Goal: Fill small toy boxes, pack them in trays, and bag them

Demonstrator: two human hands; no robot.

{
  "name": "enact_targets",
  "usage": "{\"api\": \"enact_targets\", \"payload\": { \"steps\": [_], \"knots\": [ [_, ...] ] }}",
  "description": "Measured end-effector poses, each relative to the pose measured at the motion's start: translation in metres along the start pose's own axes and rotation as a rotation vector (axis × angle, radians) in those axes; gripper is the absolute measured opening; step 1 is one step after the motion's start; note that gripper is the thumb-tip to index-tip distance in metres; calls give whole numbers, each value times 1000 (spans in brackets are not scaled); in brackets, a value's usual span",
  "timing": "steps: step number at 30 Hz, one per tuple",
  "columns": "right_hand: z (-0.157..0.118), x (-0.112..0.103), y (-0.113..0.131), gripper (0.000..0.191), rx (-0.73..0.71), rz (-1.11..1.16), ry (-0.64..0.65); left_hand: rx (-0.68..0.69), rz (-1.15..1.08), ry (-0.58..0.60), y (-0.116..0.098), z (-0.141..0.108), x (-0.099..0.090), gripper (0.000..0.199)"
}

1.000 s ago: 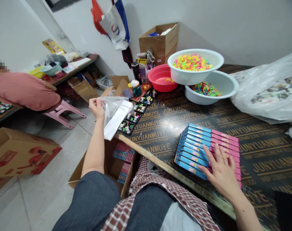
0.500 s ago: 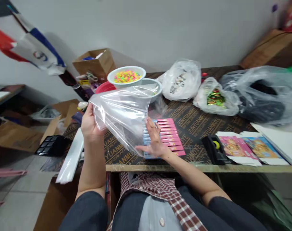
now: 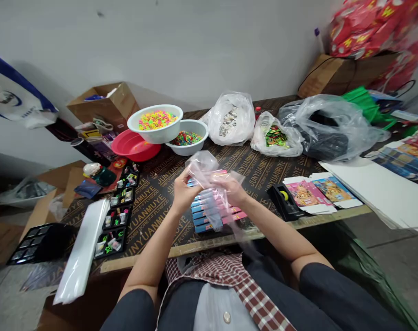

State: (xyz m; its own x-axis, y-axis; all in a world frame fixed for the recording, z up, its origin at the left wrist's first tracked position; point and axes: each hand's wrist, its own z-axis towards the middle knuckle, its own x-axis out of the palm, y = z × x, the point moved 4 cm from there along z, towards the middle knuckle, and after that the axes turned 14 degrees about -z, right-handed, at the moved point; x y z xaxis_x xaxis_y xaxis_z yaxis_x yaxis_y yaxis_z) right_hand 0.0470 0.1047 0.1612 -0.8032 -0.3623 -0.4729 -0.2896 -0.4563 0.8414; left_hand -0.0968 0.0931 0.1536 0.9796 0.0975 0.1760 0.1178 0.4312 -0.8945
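Observation:
A clear plastic bag (image 3: 204,163) is bunched up between my hands, with a loose end trailing toward the table's front edge. My left hand (image 3: 185,191) is closed on its left side, fingers partly hidden by the film. My right hand (image 3: 232,189), slightly blurred, grips the right side of the bag. Below and between the hands lie two rows of thin boxes, blue boxes (image 3: 202,212) on the left and pink boxes (image 3: 234,216) on the right. The film covers part of them.
Behind stand a bowl of colourful pieces (image 3: 155,135), a second bowl (image 3: 187,151) and a red basin (image 3: 135,151). Black trays (image 3: 117,216) and white plastic sleeves (image 3: 81,250) lie left. A tape dispenser (image 3: 285,207), flat printed cartons (image 3: 308,195) and filled plastic bags (image 3: 231,122) are right.
The bag, spread wide before, is now gathered over the boxes. My left hand moved right and down; my right hand, flat with fingers spread before, has closed. The view has turned right.

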Motion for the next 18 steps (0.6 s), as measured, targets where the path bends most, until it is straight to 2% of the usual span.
{"api": "enact_targets", "payload": {
  "steps": [2, 4, 5, 7, 9, 10, 11, 12, 14, 16, 17, 18],
  "knots": [
    [6, -18, -5, 49, 33, 122, 6, -13, -8, -8, 2, 12, 1, 28],
    [14, -46, -12, 46, 86, 190, -35, -44, -37, -3, 6, 22, 1, 17],
    [18, -66, -15, 45, 115, 160, -104, -58, -46, -13, 9, 27, 0, 16],
    [16, -112, -17, 42, 150, -66, -346, -50, -16, -75, 15, 37, -4, 17],
    [-4, -153, -7, 45, 155, -415, -631, -14, 43, -168, 20, 49, -9, 17],
    [-21, -165, 2, 49, 144, -587, -743, -6, 50, -219, 22, 55, -12, 16],
    [-39, -168, 11, 55, 130, -730, -780, -13, 30, -268, 25, 61, -14, 15],
    [-59, -163, 18, 58, 117, -825, -741, -38, -18, -312, 28, 67, -15, 14],
    [-95, -130, 30, 58, -31, -842, -580, -116, -154, -367, 32, 78, -12, 17],
    [-118, -79, 37, 53, -187, -766, -410, -187, -283, -367, 34, 85, -4, 19],
    [-120, -53, 38, 48, -236, -730, -335, -206, -336, -352, 32, 88, 1, 19],
    [-114, -26, 36, 45, -296, -597, -182, -213, -383, -330, 30, 89, 6, 20]
  ]
}}
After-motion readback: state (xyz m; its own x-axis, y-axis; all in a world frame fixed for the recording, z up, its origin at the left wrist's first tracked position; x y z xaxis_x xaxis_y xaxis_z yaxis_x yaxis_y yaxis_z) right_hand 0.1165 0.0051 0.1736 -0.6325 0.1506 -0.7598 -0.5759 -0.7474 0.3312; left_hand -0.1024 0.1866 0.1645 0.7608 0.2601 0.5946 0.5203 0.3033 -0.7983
